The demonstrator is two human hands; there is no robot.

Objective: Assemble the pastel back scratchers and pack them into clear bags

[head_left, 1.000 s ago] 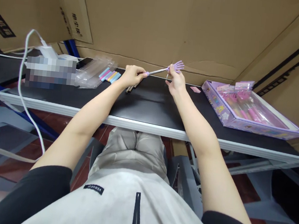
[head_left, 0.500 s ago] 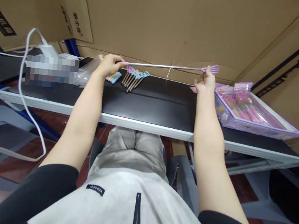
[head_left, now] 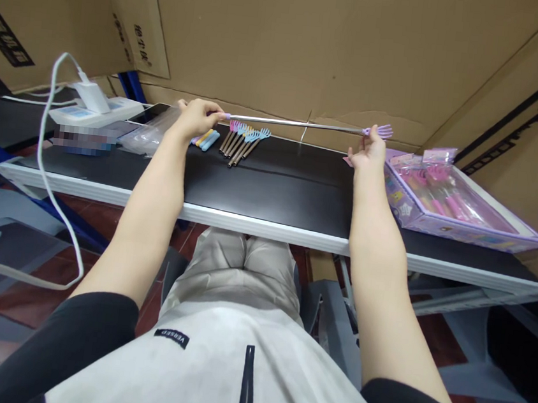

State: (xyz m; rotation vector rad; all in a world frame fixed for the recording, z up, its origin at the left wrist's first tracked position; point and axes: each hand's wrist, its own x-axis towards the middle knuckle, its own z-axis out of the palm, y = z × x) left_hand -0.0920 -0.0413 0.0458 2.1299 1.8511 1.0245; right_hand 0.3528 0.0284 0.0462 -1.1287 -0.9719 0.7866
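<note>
Left hand [head_left: 197, 117] and right hand [head_left: 369, 154] hold extended back scratcher [head_left: 301, 125] level above black table [head_left: 274, 192], hands well apart.

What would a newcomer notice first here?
The telescopic rod, pulled out long and held level above the black table, left hand on its handle end, right hand at the purple claw tip. Below it lies a bundle of collapsed scratchers; a purple display box sits at far right.
</note>
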